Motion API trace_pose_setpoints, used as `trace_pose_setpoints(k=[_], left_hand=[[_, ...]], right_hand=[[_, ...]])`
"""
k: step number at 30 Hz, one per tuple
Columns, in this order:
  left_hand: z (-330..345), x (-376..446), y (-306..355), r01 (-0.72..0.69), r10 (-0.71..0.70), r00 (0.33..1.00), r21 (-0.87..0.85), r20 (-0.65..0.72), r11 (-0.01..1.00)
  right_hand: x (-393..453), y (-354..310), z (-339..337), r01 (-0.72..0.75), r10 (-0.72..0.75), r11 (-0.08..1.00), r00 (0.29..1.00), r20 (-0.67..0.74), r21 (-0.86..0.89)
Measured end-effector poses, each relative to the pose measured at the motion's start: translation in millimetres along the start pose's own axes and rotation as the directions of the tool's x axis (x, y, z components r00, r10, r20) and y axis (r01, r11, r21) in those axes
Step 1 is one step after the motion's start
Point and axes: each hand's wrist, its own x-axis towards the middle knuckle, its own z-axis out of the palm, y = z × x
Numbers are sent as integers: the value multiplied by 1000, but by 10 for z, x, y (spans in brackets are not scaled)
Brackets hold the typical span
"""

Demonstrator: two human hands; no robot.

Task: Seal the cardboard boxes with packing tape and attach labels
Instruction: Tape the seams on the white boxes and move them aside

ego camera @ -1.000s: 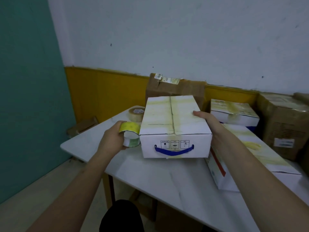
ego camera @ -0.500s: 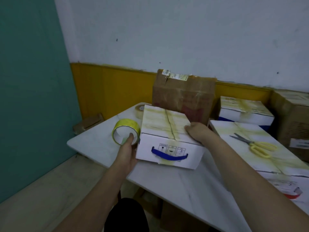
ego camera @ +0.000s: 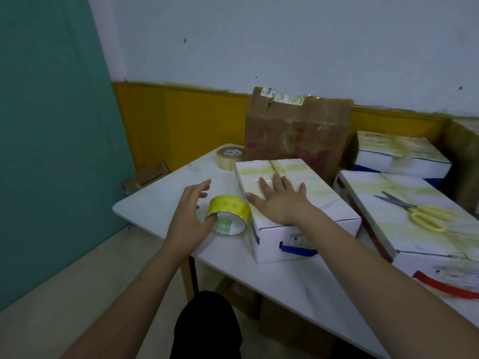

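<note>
A white cardboard box (ego camera: pixel 321 200) with a blue handle and yellowish tape across its top lies on the white table (ego camera: pixel 155 203). My right hand (ego camera: pixel 280 200) presses flat on the box top with its fingers spread. A yellow tape roll (ego camera: pixel 229 212) rests on its side on the table, against the box's left face. My left hand (ego camera: pixel 189 213) is beside the roll with its fingers spread and straight; only the thumb touches the roll's near rim.
A second, clear tape roll (ego camera: pixel 230 158) sits at the table's far edge. A tall brown box (ego camera: pixel 298 130) stands behind the white box. To the right, yellow-handled scissors (ego camera: pixel 425 213) lie on a large white box (ego camera: pixel 388 229), with another white box (ego camera: pixel 399 154) behind it.
My left hand has loosened its grip on the yellow tape roll, which now lies on the table. My right hand moved from the box's side onto its top. The box has turned.
</note>
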Motion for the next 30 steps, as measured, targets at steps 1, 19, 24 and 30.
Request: trace_pose_setpoints(k=[1, 19, 24, 30], left_hand=[[-26, -32, 51, -57, 55, 997, 32, 49, 998], [653, 442, 1542, -361, 348, 921, 53, 174, 931], [487, 619, 1306, -156, 141, 977, 83, 157, 984], [48, 705, 874, 261, -375, 845, 319, 380, 911]], right_hand=[[-4, -2, 1, -2, 2, 1000, 1000, 1, -5], [-1485, 2150, -650, -455, 461, 887, 861, -215, 78], [-1492, 2267, -616, -459, 462, 887, 882, -93, 51], [-1216, 1567, -812, -285, 395, 891, 869, -297, 352]])
